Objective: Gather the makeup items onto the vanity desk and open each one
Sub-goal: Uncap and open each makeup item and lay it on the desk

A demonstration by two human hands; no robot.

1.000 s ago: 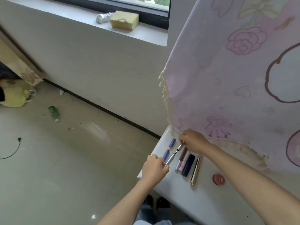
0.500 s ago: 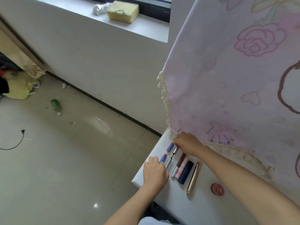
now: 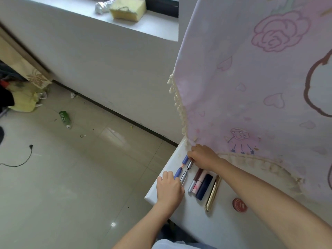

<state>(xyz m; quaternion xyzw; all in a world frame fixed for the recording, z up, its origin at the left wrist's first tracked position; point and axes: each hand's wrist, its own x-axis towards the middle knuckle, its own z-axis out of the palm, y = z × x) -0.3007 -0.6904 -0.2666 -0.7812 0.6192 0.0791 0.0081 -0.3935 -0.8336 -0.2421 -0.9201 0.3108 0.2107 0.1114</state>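
Currently we find the silver pen (image 3: 183, 177) pulled apart, lying on the white desk (image 3: 158, 188).
Left hand (image 3: 168, 188) curls round its barrel; right hand (image 3: 203, 156) pinches its cap; blue pen (image 3: 178, 172) just beside.

Bare left hand (image 3: 168, 187) and right hand (image 3: 203, 156), pale blue clothing (image 3: 172, 244) below
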